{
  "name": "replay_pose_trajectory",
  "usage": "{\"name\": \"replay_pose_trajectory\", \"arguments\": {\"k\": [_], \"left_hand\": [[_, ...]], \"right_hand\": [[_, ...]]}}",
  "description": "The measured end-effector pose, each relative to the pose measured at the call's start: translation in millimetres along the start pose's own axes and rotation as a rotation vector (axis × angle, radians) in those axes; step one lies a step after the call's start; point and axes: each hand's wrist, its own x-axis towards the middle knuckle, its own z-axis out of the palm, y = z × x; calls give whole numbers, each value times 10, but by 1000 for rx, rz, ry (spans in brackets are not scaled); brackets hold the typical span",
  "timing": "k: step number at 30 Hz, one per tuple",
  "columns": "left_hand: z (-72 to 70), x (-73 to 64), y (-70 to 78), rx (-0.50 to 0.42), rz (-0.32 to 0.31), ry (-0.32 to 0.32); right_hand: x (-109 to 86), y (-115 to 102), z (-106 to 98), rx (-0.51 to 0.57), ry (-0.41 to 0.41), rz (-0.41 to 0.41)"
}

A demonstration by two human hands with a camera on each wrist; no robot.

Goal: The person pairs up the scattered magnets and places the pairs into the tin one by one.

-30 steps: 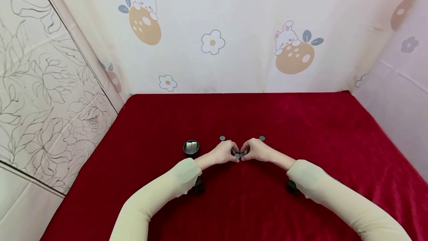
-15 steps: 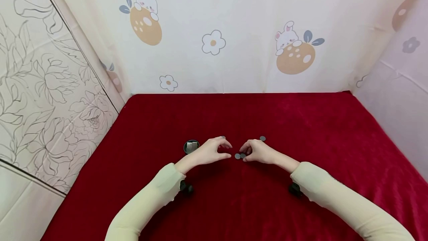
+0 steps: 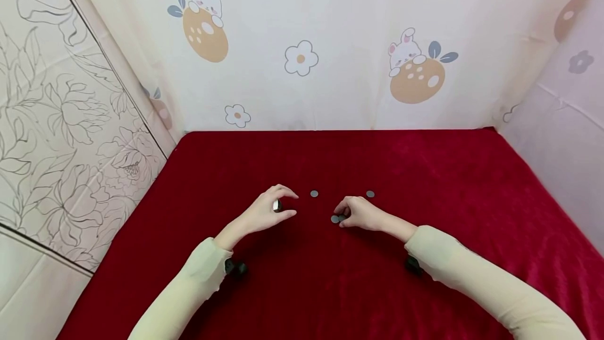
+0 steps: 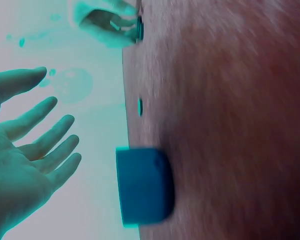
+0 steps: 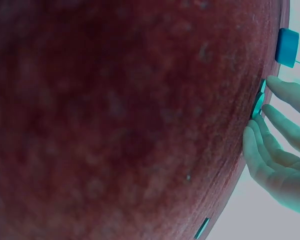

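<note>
My left hand (image 3: pixel 263 212) hovers over a small dark bowl (image 4: pixel 146 186), its fingers spread and nothing between them. The hand hides most of that bowl in the head view; one pale piece (image 3: pixel 276 205) shows past the palm. At the middle of the red cloth, my right hand (image 3: pixel 363 214) has its thumb and fingers curled round a flat grey disc (image 3: pixel 342 218). A second grey disc (image 3: pixel 335 219) lies against it on the left. In the right wrist view the fingertips are at the edge of the held disc (image 5: pixel 258 105).
Two more grey discs lie farther back, a left one (image 3: pixel 314 193) and a right one (image 3: pixel 370 194). Red cloth (image 3: pixel 330 287) covers the table. Printed curtains (image 3: pixel 349 9) hang behind and at both sides.
My left hand has let go of the left middle disc and moved left, over the bowl, its fingers opening out. The right hand has stayed at the paired discs.
</note>
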Motion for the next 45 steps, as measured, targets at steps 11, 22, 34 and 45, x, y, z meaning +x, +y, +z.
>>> {"name": "replay_pose_trajectory", "arguments": {"k": [11,22,34,45], "left_hand": [[-146,-184,-266,57,-34,42],[-170,-285,-427,18,-137,-6],[-189,-295,-556,-120,-216,-38],[-189,-293,-595,-184,-253,-27]], "right_hand": [[36,16,16,-55,-5,-44],[47,32,51,-60,20,-82],[54,-2,52,-49,8,-57],[101,-34,21,12,9,-60]]}}
